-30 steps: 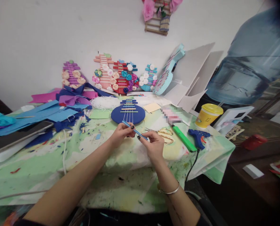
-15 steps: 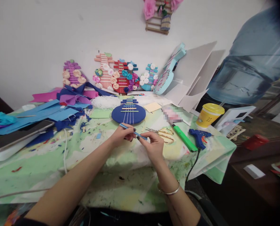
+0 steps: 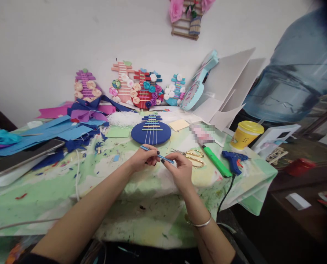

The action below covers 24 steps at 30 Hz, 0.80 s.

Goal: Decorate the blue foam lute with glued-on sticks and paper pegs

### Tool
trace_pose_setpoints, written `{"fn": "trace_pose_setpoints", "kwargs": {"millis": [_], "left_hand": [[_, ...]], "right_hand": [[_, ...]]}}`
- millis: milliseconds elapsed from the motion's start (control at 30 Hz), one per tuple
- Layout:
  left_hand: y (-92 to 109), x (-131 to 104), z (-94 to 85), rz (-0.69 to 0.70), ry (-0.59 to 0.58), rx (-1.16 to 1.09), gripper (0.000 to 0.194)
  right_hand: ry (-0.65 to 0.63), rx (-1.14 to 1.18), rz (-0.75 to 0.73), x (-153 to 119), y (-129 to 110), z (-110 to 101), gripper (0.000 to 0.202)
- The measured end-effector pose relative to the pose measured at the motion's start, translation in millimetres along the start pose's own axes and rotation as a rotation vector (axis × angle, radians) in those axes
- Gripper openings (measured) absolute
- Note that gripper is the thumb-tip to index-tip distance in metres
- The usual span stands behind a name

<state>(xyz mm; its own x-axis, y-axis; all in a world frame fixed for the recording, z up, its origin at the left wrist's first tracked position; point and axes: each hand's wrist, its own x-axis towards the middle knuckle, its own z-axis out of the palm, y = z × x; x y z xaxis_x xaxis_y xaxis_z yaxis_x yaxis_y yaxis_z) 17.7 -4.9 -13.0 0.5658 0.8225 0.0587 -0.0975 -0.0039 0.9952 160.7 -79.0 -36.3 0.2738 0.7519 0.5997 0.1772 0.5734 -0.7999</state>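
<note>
A thin blue stick point(image 3: 165, 159) is held between my two hands, a little above the near part of the table. My left hand point(image 3: 144, 158) pinches its left end, and my right hand point(image 3: 180, 168) pinches its right end. Whether it is plain or wrapped is too small to tell. Just beyond them lies a dark blue pipa-shaped craft piece point(image 3: 151, 134) with white strings and pale cross strips. Gold-handled scissors point(image 3: 195, 154) lie beside my right hand, their blades pointing left.
Right of the scissors are a green utility knife point(image 3: 217, 161), a blue glue gun point(image 3: 235, 161) with its cord, and a yellow cup point(image 3: 246, 135). Blue cloth strips point(image 3: 53, 132) and a phone point(image 3: 26, 157) lie left. Decorated craft instruments point(image 3: 144, 88) lean against the wall.
Both hands keep their pinch on the blue stick, almost in place. The whole view has shifted very slightly; nothing else has visibly moved.
</note>
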Motion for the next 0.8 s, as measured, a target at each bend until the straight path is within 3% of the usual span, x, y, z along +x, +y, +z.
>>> {"fn": "trace_pose_setpoints", "kwargs": {"millis": [267, 800], "left_hand": [[3.6, -1.3, 3.5, -0.037, -0.031, -0.051, 0.018], [1.6, -1.1, 2.0, -0.053, -0.062, -0.038, 0.018]], "right_hand": [[-0.102, 0.040, -0.001, 0.2, 1.7, -0.3, 0.011], [-0.084, 0.006, -0.041, -0.8, 1.7, -0.5, 0.016]]}}
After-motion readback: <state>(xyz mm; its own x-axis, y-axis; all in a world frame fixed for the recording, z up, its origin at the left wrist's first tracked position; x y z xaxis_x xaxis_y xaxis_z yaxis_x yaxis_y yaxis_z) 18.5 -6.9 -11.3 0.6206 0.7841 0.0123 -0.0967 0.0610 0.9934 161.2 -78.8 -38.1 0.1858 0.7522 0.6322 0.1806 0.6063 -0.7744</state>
